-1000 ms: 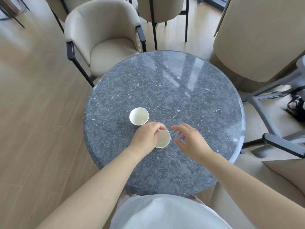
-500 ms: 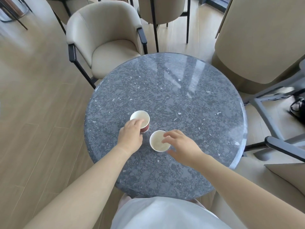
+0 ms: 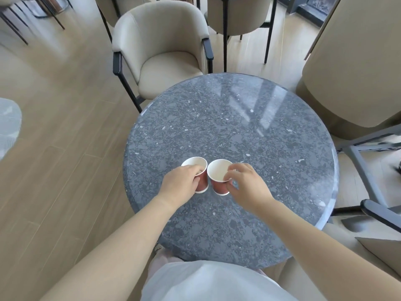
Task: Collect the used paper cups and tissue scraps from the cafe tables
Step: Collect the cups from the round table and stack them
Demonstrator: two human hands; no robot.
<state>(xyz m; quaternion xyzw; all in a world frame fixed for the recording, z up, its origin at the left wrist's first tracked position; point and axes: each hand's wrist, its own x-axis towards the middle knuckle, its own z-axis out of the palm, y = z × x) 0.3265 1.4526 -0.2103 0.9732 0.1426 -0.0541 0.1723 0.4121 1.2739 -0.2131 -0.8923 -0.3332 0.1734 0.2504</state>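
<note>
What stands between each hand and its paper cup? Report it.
Nothing visible does. The left hand grips the left red paper cup, and the right hand pinches the rim of the right red paper cup. The cups are side by side, with no other object near them.

free tabletop (image 3: 238, 131) beyond cups (image 3: 218, 171), chairs (image 3: 165, 61) around

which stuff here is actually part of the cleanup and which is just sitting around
Part of the job: left paper cup, gripped by the left hand; right paper cup, pinched by the right hand; round grey table under them.
Just around: beige armchair; wooden floor. No tissue scraps visible.
</note>
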